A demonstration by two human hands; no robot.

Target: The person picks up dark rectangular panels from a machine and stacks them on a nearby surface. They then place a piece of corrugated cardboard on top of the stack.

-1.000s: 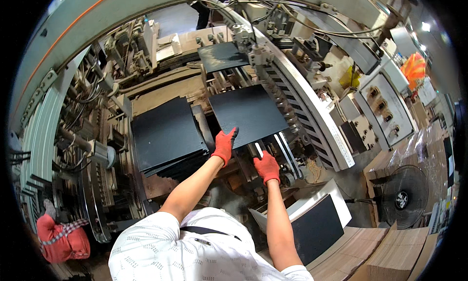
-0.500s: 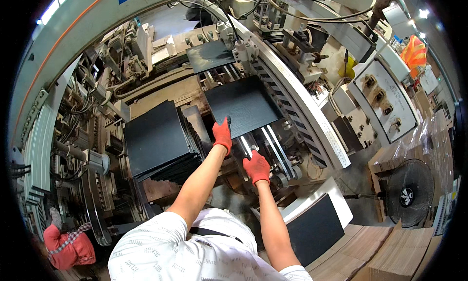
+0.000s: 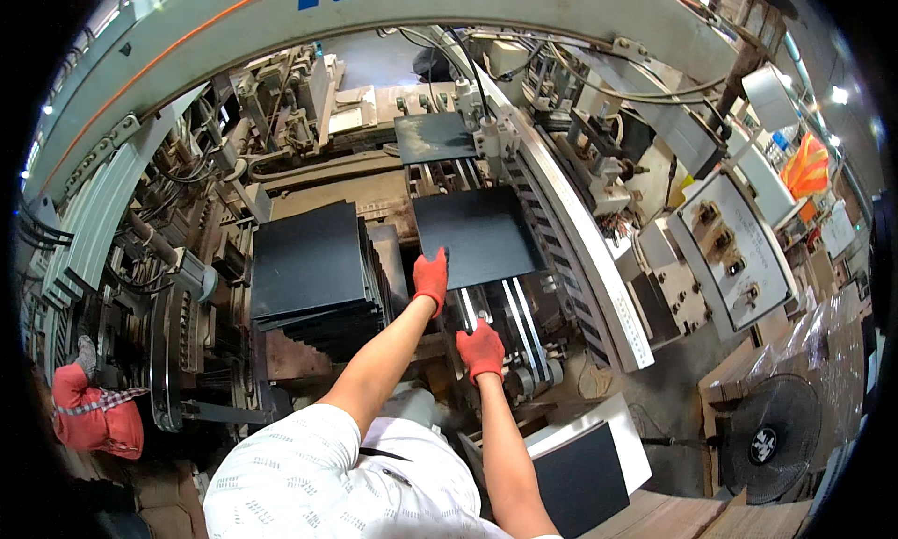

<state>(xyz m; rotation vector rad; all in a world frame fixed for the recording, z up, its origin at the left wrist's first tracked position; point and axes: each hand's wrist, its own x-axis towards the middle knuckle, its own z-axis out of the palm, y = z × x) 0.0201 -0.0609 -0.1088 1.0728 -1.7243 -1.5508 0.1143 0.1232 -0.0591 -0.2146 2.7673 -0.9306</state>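
A flat black panel (image 3: 482,235) lies on the machine's rails in the middle of the view. My left hand (image 3: 430,282), in a red glove with dark fingertips, is closed at its near left corner. The thumb rests on top, while the other fingers are largely hidden at the edge. Just in front of the panel, my right hand (image 3: 482,350), also red-gloved, is held low over the pale metal rails (image 3: 527,329). Its fingers are curled, and whatever they grip is hidden. Left of my left hand stands a stack of black panels (image 3: 309,254), its edges uneven.
Another black panel (image 3: 435,137) lies farther along the rails. A long metal beam (image 3: 585,249) runs along the right side, with a control box (image 3: 734,244) beyond it. A black fan (image 3: 772,438) stands at lower right. A red-clothed person (image 3: 98,413) is at far left.
My view has tilted and shifted, so the scene sits differently in the picture. My left hand stays at the panel's corner. The right hand remains just in front of the panel.
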